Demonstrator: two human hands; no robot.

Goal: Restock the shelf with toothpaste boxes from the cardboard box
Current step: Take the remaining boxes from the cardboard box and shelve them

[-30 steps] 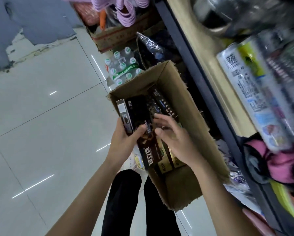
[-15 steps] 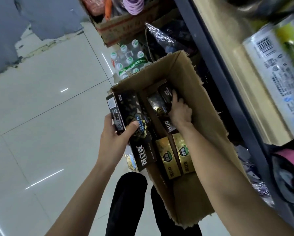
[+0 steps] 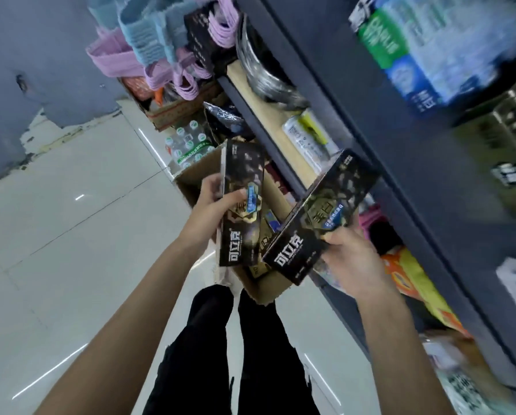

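My left hand [image 3: 210,205] grips a long black-and-gold toothpaste box [image 3: 241,205], held almost upright above the cardboard box [image 3: 265,290] on the floor. My right hand [image 3: 351,259] holds a second black toothpaste box [image 3: 319,218] by its lower right side, tilted so that its far end points up toward the dark shelf [image 3: 400,187] on the right. More gold and black boxes [image 3: 262,244] show inside the cardboard box, mostly hidden behind the two held ones.
The shelf unit runs along the right with packaged goods on several levels, including a wooden shelf board [image 3: 268,121]. A pack of water bottles [image 3: 187,145], an open carton and pink baskets [image 3: 116,59] stand beyond the cardboard box. White floor tiles [image 3: 71,235] spread left. My black-trousered legs [image 3: 235,354] are below.
My right hand has come out of the cardboard box holding a second toothpaste box, raised toward the shelf. My left hand lifted its box higher. The view tilted up toward the shelves.
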